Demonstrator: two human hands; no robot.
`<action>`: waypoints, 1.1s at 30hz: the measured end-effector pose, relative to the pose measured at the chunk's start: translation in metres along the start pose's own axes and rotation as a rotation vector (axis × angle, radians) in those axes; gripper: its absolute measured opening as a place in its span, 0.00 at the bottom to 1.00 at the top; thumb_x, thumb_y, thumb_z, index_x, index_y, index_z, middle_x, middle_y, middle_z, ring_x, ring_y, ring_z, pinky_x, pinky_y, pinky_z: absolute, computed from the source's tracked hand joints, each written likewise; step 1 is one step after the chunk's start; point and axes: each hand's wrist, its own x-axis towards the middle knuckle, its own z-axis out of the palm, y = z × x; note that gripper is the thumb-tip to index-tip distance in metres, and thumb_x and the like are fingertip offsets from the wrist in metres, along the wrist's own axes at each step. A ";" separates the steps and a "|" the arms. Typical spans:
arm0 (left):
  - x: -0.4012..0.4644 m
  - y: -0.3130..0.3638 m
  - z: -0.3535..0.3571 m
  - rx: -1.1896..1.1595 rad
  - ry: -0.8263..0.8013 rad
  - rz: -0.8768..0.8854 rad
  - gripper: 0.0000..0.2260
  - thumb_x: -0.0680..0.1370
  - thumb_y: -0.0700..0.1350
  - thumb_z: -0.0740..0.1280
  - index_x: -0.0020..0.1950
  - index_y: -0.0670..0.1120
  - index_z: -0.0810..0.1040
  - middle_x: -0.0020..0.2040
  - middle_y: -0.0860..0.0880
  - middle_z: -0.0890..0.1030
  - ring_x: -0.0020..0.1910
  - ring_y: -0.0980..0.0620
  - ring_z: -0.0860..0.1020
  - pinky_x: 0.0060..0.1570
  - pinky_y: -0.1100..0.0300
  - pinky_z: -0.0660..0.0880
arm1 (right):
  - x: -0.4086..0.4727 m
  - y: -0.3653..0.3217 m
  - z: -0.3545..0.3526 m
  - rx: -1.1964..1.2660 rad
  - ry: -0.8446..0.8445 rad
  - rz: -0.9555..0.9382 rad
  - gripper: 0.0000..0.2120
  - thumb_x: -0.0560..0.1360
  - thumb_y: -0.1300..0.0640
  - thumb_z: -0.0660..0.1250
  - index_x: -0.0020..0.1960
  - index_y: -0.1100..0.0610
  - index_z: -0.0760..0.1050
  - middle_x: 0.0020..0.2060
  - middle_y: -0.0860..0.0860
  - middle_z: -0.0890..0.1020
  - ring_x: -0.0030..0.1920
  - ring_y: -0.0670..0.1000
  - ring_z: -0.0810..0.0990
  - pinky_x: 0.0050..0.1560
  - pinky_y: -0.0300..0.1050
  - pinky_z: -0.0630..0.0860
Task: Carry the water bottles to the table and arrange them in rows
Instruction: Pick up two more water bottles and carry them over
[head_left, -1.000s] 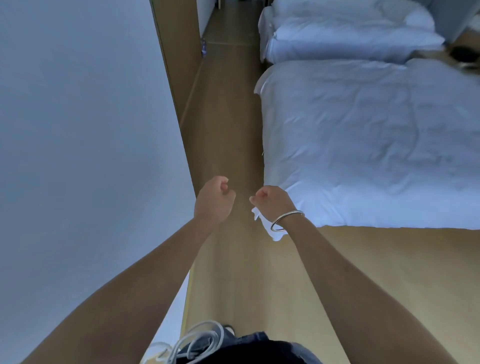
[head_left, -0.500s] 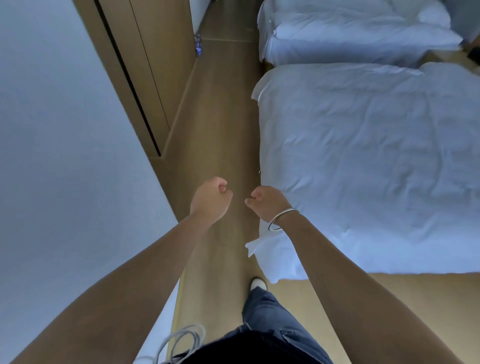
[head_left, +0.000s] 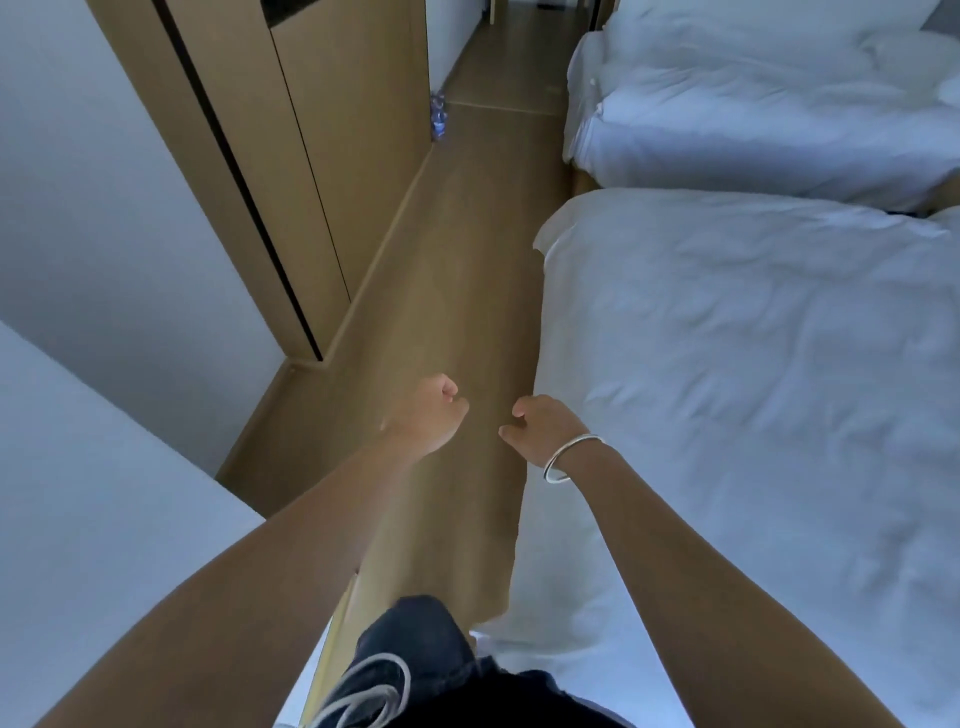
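left hand (head_left: 428, 415): fisted, empty, arm outstretched | right hand (head_left: 540, 426): loosely curled, empty, beside bed (head_left: 753, 364) | water bottles (head_left: 438, 115): beyond bed, far down floor

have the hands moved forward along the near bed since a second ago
Yes. The left hand and right hand were at the near bed's foot corner; now they are well alongside it, toward the bottles.

This is a bedroom with the look of a hotel room. Two beds made up in plain white bedding fill the right side of the frame, the near bed (head_left: 753, 374) at centre right and the far bed (head_left: 753, 104) at upper right. A narrow wood floor (head_left: 467, 291) aisle runs past a tall wooden wardrobe (head_left: 332, 130) at upper left.
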 end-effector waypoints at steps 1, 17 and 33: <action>0.016 0.003 -0.002 -0.017 -0.001 0.001 0.13 0.77 0.47 0.62 0.60 0.46 0.75 0.58 0.49 0.78 0.54 0.49 0.76 0.50 0.60 0.70 | 0.016 -0.001 -0.005 -0.005 -0.006 -0.007 0.18 0.77 0.51 0.60 0.61 0.63 0.73 0.60 0.59 0.75 0.61 0.59 0.73 0.61 0.50 0.71; 0.362 0.039 -0.101 0.006 -0.056 0.052 0.09 0.76 0.45 0.64 0.53 0.44 0.77 0.52 0.44 0.80 0.52 0.44 0.77 0.55 0.52 0.75 | 0.328 -0.055 -0.114 -0.093 -0.006 0.066 0.17 0.76 0.52 0.61 0.61 0.60 0.72 0.59 0.60 0.75 0.61 0.60 0.72 0.61 0.52 0.72; 0.599 0.095 -0.145 0.087 -0.022 0.064 0.05 0.75 0.45 0.64 0.48 0.46 0.76 0.49 0.44 0.81 0.50 0.44 0.78 0.50 0.55 0.72 | 0.558 -0.047 -0.194 -0.105 -0.032 0.024 0.19 0.75 0.52 0.62 0.63 0.60 0.71 0.61 0.59 0.75 0.62 0.60 0.71 0.61 0.50 0.69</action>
